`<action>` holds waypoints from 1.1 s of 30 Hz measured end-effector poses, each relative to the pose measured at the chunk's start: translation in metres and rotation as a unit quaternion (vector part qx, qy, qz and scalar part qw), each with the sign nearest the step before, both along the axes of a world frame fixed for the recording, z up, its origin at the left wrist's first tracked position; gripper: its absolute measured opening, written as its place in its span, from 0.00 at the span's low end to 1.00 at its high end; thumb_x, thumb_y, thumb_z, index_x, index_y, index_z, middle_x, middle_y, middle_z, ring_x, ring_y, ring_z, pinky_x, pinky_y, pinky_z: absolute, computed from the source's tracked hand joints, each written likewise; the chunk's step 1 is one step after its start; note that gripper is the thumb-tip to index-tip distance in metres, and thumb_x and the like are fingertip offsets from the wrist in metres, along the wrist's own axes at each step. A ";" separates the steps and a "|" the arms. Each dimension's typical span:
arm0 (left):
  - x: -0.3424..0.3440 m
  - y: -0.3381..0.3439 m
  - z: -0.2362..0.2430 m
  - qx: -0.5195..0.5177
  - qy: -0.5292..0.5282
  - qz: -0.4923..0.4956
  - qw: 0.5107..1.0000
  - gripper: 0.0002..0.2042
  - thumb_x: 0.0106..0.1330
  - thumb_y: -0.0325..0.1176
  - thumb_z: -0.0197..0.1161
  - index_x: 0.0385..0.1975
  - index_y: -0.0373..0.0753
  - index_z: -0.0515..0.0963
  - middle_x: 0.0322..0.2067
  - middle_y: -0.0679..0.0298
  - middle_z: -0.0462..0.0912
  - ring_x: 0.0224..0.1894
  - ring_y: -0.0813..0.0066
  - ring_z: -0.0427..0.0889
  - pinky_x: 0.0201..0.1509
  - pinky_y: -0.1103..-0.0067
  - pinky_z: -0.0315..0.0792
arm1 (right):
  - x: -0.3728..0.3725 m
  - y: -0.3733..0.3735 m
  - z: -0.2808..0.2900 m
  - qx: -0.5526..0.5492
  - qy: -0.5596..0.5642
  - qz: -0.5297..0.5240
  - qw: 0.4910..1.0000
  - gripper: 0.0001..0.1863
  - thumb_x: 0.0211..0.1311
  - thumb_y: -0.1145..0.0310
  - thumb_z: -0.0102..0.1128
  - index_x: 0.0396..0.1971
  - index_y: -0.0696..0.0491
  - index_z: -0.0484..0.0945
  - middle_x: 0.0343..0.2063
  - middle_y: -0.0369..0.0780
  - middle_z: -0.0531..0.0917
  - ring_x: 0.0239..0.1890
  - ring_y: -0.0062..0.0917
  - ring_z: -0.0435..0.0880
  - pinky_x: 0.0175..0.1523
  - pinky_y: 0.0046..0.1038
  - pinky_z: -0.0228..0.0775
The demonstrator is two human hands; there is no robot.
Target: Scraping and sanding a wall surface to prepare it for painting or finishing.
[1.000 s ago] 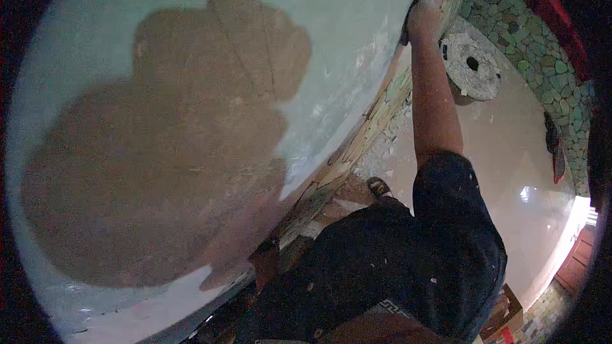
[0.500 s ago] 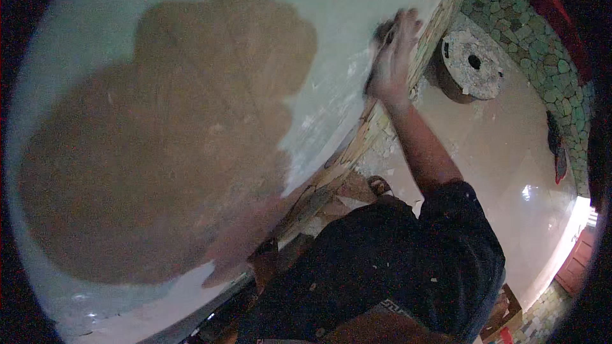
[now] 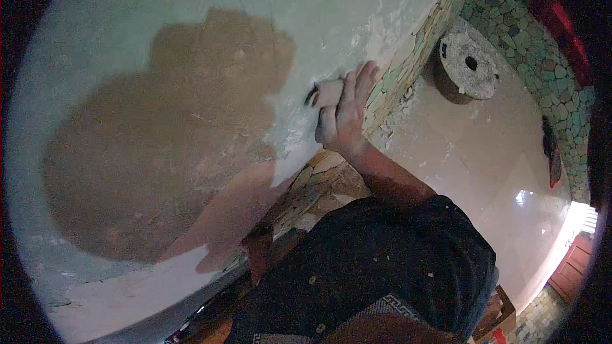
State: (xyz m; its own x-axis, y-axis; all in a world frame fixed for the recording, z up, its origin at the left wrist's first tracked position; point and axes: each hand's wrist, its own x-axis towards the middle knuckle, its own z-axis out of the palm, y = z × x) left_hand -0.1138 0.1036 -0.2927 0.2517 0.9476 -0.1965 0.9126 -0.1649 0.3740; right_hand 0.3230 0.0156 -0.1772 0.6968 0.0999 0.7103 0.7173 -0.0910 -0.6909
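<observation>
My right hand (image 3: 347, 111) presses a small pale flat pad (image 3: 328, 93) against the pale green wall (image 3: 338, 19), its fingers stretched upward along the pad's right side. The pad's dark edge shows at its left; its exact kind I cannot make out. Whitish, scuffed patches lie on the wall around the hand. Low at the left of my body, my left hand (image 3: 257, 248) is dim and partly hidden near the wall's lower edge. Its fingers cannot be made out.
A band of stone-pattern facing (image 3: 395, 79) borders the wall. On the glossy floor (image 3: 484, 153) stands a round drum (image 3: 468, 67) with a dusty top and a centre hole. A large brown shadow (image 3: 166, 153) covers much of the wall. A wooden box (image 3: 500, 312) sits at lower right.
My right hand has moved down and left along the wall with the pad, and my elbow is more bent. The shadow on the wall has shifted. A sandalled foot seen earlier is now hidden.
</observation>
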 end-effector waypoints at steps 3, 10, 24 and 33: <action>-0.003 0.000 0.001 0.000 -0.002 -0.003 1.000 0.17 0.64 0.48 0.58 0.46 0.46 0.79 0.44 0.62 0.82 0.43 0.57 0.80 0.47 0.64 0.75 | 0.060 -0.001 -0.015 -0.059 -0.047 -0.072 0.995 0.32 0.72 0.58 0.37 0.72 0.56 0.52 0.73 0.57 0.44 0.74 0.61 0.34 0.71 0.62 0.25; -0.006 -0.004 -0.002 -0.002 -0.002 0.002 1.000 0.17 0.64 0.48 0.58 0.45 0.46 0.80 0.43 0.62 0.82 0.43 0.58 0.81 0.47 0.64 0.75 | 0.229 -0.022 0.012 0.167 0.109 0.027 0.980 0.28 0.77 0.58 0.38 0.70 0.56 0.56 0.70 0.55 0.55 0.72 0.49 0.53 0.74 0.44 0.39; -0.003 -0.008 0.002 -0.001 -0.004 0.011 1.000 0.16 0.64 0.47 0.59 0.44 0.46 0.81 0.41 0.62 0.83 0.41 0.58 0.82 0.46 0.64 0.76 | 0.224 -0.023 0.005 -0.067 0.030 -0.141 0.987 0.29 0.74 0.54 0.35 0.71 0.49 0.56 0.70 0.52 0.56 0.73 0.52 0.49 0.72 0.51 0.43; 0.000 -0.006 0.001 -0.001 -0.003 0.013 1.000 0.15 0.64 0.47 0.60 0.43 0.45 0.81 0.40 0.62 0.84 0.41 0.58 0.82 0.45 0.64 0.76 | 0.061 -0.002 -0.014 0.149 0.116 0.059 0.980 0.30 0.75 0.70 0.36 0.70 0.66 0.44 0.66 0.55 0.64 0.71 0.39 0.59 0.73 0.39 0.44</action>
State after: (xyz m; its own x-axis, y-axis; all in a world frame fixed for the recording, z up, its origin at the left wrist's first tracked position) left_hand -0.1138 0.0977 -0.2918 0.2275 0.9536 -0.1973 0.9143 -0.1395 0.3802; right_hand 0.3837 0.0139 -0.1913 0.8391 0.0022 0.5439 0.5309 0.2139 -0.8200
